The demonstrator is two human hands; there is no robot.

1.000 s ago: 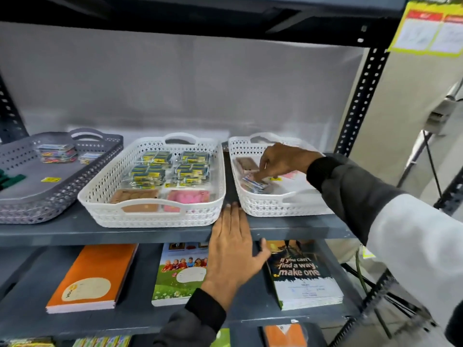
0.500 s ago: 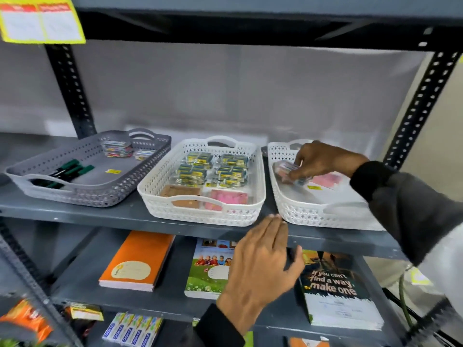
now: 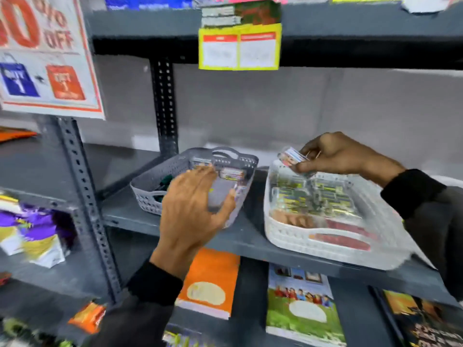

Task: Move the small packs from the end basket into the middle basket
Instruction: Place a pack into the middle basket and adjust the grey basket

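My right hand [image 3: 335,156] pinches a small pack [image 3: 292,156] with a blue and white label, held above the far left corner of the white middle basket [image 3: 295,240]. That basket holds several green and yellow packs [image 3: 323,196] plus brown and red items near its front. My left hand [image 3: 193,209] hovers open with spread fingers in front of the grey basket [image 3: 147,196], which holds a few small packs [image 3: 231,174] at its back. Only a sliver of the right end basket's white rim [image 3: 451,180] shows behind my right sleeve.
A grey metal shelf [image 3: 250,242] carries the baskets; a perforated upright [image 3: 164,106] stands behind the grey one. An orange notebook [image 3: 210,279] and picture-covered books [image 3: 300,304] lie on the shelf below. A yellow price tag [image 3: 239,47] hangs above, a sale poster [image 3: 45,56] at left.
My right hand lifted a pack out of the right end basket and carried it left over the middle basket. My left hand rose from the shelf edge toward the grey basket. The view swung left.
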